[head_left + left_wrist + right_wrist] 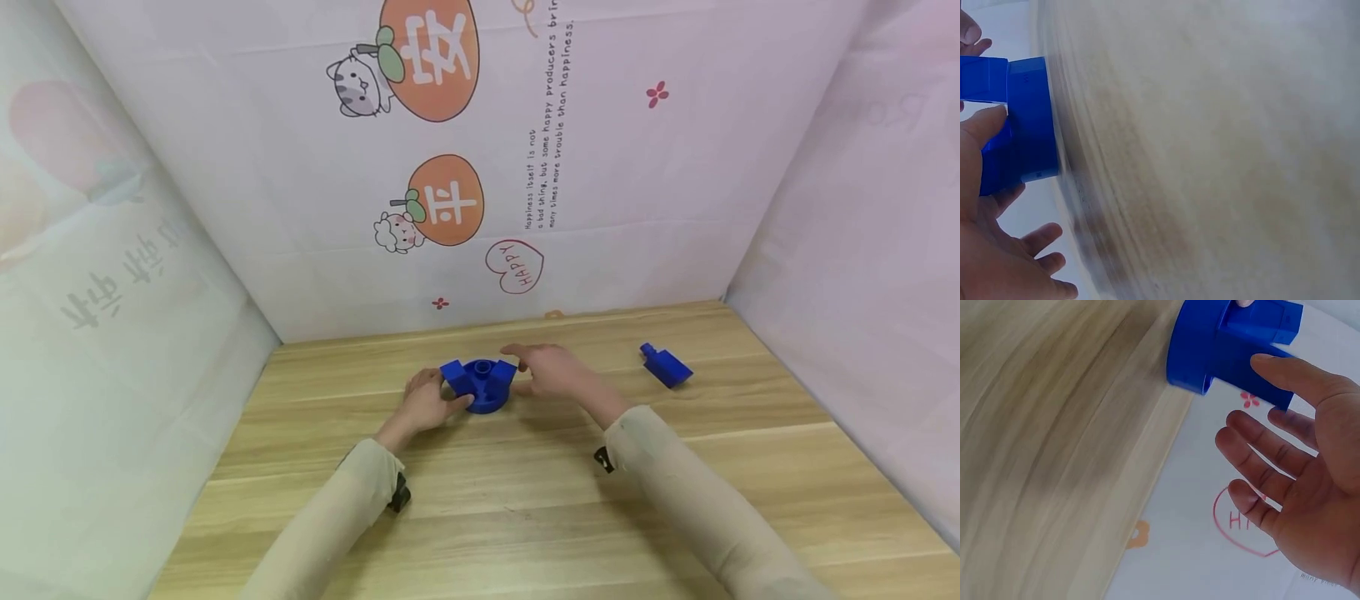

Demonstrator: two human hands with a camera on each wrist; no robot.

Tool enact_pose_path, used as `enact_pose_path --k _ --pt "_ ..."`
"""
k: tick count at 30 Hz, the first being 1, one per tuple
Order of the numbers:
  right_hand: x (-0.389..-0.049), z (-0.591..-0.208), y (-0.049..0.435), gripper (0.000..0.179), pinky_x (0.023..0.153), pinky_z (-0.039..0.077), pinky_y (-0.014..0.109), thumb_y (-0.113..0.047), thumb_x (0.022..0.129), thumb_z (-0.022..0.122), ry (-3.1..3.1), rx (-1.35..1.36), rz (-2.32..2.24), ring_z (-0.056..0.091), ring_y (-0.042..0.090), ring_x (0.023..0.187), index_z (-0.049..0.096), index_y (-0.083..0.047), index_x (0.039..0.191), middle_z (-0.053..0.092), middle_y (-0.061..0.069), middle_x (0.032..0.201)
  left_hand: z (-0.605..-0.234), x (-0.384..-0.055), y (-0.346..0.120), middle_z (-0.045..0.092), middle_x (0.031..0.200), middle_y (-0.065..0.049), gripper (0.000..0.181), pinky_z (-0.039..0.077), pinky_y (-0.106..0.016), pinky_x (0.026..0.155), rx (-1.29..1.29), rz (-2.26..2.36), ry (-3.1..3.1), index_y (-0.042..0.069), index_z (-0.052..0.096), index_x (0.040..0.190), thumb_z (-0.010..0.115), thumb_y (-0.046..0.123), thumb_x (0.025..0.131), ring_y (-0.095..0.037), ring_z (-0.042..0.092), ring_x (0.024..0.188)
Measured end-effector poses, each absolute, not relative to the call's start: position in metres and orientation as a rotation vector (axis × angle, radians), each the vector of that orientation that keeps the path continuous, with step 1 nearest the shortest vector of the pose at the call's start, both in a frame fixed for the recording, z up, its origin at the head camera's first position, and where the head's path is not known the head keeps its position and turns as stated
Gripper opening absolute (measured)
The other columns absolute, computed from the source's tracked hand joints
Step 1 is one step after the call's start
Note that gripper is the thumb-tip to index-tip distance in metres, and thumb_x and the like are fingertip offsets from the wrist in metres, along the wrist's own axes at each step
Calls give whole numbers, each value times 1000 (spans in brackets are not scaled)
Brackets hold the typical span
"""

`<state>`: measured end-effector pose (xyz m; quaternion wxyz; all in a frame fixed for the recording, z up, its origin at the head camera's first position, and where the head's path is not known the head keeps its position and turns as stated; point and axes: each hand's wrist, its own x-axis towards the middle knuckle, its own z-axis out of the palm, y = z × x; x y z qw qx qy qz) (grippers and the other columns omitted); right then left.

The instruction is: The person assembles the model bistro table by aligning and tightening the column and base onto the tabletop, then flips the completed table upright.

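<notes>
A round blue plastic base (487,406) with a raised ring at its centre lies on the table, and two angular blue blocks stand on it, tilted outward. My left hand (426,406) grips the base and the left block (454,374) from the left, its thumb over the near rim. At the other side my right hand (553,372) has its thumb on the right block (1250,365) and its index fingertip at that block's edge, pinching it. The other right fingers stretch out past the block. In the left wrist view, the base (1034,119) shows side-on.
A loose blue block with a narrow ridged neck (667,367) lies to the right on the wooden table (495,517). White printed cloth (600,167) hangs behind the table and along both sides. Black wrist straps (400,493) show under the sleeves.
</notes>
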<state>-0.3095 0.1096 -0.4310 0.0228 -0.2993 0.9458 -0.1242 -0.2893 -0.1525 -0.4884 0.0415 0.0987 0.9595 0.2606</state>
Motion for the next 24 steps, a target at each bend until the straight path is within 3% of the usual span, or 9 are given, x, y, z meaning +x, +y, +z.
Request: enact_pose_path --k 6,17,24 --pt "-312 -436 133 67 85 57 45 -26 86 76 2923 -896 -416 71 21 89 48 -14 146 74 12 112 -489 -290 -150 44 149 -23 95 23 -55 120 271 825 2920 -5 39 148 68 60 86 -39 35 142" --pt "-312 -438 177 56 93 53 50 -26 91 70 2942 -746 -406 69 32 104 53 -9 142 72 14 114 -490 -292 -152 38 155 -26 92 20 -56 123 221 945 2858 -7 32 152 70 48 89 -43 24 150" --pt "-310 -440 194 54 94 53 52 -29 94 68 2927 -663 -449 68 32 108 52 -11 142 70 15 120 -495 -293 -152 32 159 -25 104 17 -55 124 202 864 2877 -5 26 155 69 60 86 -41 20 151"
